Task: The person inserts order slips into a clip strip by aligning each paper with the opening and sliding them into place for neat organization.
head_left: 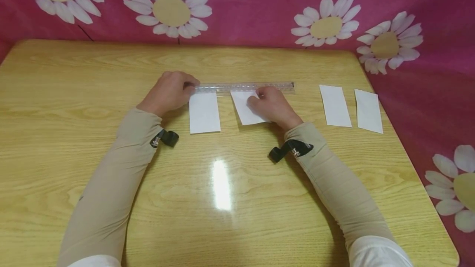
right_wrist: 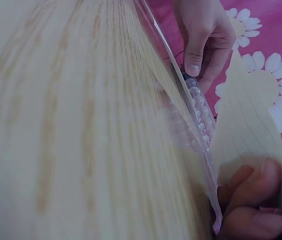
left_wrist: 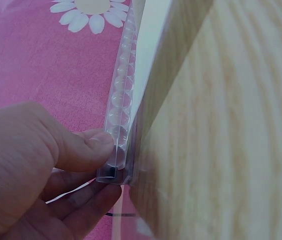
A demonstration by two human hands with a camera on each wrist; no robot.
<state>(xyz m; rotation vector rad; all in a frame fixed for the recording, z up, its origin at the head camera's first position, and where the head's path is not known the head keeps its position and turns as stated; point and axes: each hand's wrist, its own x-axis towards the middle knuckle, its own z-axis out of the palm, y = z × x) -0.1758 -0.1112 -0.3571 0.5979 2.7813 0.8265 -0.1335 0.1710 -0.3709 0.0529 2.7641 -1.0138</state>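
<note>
Over the feeds I noted the clear plastic strip (head_left: 226, 87) running crosswise over the table (head_left: 178, 217), the left hand (head_left: 170, 92) pinching its left end between thumb and fingers. The right hand (head_left: 276, 106) had a paper slip (head_left: 243, 110) in a narrow pinch, skewed, top edge at the strip's near side; contact I could not confirm. I judged the step to be lining that slip up, best done by steadying the strip, squaring the top edge first and pinching lightly to avoid creases. The neighbouring slip (head_left: 204, 114), near the left hand, sat nearly square, a fair guide. Well to the right lay an inner slip (head_left: 335, 106) and an outer slip (head_left: 369, 111). Paper: thin, white, oblong. Strip: transparent, straight-edged, with a row of bead-like rounds. Tabletop: glossy, wood-grained.
</note>
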